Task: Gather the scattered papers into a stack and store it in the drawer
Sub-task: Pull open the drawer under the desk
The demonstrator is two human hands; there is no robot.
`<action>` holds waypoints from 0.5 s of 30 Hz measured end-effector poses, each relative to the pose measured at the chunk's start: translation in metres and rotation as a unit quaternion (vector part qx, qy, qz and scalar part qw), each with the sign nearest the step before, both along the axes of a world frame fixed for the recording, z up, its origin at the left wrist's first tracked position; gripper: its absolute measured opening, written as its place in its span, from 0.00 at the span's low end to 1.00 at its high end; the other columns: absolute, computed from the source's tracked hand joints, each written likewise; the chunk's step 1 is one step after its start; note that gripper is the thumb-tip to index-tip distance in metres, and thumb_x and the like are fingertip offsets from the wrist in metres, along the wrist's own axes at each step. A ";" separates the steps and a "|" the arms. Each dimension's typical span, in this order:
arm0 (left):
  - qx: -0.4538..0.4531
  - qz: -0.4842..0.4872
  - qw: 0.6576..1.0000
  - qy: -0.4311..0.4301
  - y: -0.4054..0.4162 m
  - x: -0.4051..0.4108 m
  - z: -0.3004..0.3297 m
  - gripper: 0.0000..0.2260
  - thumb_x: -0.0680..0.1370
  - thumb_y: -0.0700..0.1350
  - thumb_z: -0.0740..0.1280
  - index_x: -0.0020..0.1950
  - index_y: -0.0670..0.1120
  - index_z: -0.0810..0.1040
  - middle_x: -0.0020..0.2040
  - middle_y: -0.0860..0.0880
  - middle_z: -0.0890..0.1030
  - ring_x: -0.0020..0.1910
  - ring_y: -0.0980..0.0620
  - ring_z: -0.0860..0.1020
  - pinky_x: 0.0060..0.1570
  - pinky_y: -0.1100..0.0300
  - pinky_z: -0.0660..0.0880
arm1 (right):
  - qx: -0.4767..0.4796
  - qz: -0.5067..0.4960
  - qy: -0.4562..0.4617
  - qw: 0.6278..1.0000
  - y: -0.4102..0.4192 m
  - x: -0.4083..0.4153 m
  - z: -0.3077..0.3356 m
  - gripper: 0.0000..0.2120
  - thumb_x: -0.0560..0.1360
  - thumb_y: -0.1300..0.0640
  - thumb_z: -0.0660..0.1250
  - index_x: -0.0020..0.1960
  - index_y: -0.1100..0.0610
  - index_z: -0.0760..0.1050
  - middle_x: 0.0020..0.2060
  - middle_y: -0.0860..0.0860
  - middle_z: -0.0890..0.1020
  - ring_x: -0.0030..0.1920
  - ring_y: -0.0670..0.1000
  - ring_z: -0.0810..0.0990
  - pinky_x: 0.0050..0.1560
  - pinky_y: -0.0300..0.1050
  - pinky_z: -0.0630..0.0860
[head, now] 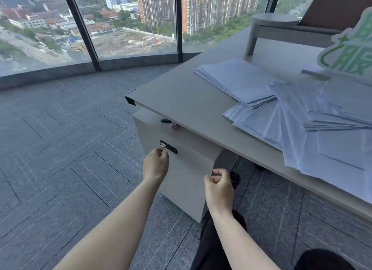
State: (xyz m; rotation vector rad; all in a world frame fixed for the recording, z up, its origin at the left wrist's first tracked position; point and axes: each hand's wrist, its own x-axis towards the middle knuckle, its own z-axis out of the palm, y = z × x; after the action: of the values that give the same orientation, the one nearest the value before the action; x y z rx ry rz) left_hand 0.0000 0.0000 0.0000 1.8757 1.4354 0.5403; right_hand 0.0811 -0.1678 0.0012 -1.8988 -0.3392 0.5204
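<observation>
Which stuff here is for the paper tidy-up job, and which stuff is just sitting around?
For the job: scattered papers; drawer cabinet under the desk; left hand by its black lock; right hand at its right edge.

Just sitting around: green sign; grey stand.

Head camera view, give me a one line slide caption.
Both hands, left and right, reach toward the closed drawer under the desk while papers lie scattered above.
</observation>
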 end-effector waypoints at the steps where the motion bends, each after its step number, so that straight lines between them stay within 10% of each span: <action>1: -0.003 0.009 1.000 0.000 0.005 0.003 -0.003 0.17 0.80 0.47 0.59 0.65 0.41 0.76 0.62 0.43 0.80 0.62 0.43 0.76 0.60 0.53 0.70 | 0.003 -0.008 -0.002 1.000 0.001 0.002 0.001 0.11 0.77 0.60 0.65 0.59 0.56 0.72 0.40 0.48 0.81 0.38 0.43 0.78 0.34 0.35 0.69; 9: -0.114 0.075 0.985 -0.102 0.025 0.021 -0.019 0.15 0.72 0.52 0.58 0.32 0.44 0.72 0.41 0.37 0.82 0.46 0.37 0.81 0.48 0.45 0.77 | -0.019 -0.027 -0.014 0.999 0.010 0.012 -0.011 0.09 0.76 0.55 0.66 0.56 0.52 0.74 0.48 0.49 0.81 0.42 0.44 0.77 0.40 0.42 0.70; 15: -0.173 0.126 0.963 -0.162 0.038 0.030 -0.028 0.14 0.73 0.52 0.58 0.34 0.44 0.71 0.36 0.43 0.77 0.46 0.38 0.80 0.52 0.41 0.78 | 0.004 -0.027 -0.027 0.999 0.012 0.017 -0.016 0.03 0.75 0.53 0.67 0.46 0.50 0.73 0.46 0.48 0.80 0.46 0.48 0.79 0.44 0.45 0.73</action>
State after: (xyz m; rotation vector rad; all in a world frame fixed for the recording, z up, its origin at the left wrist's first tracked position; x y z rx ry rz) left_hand 0.0295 0.0377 -0.0283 1.2747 1.4456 0.6368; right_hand 0.0976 -0.1554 -0.0143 -1.9112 -0.3235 0.4308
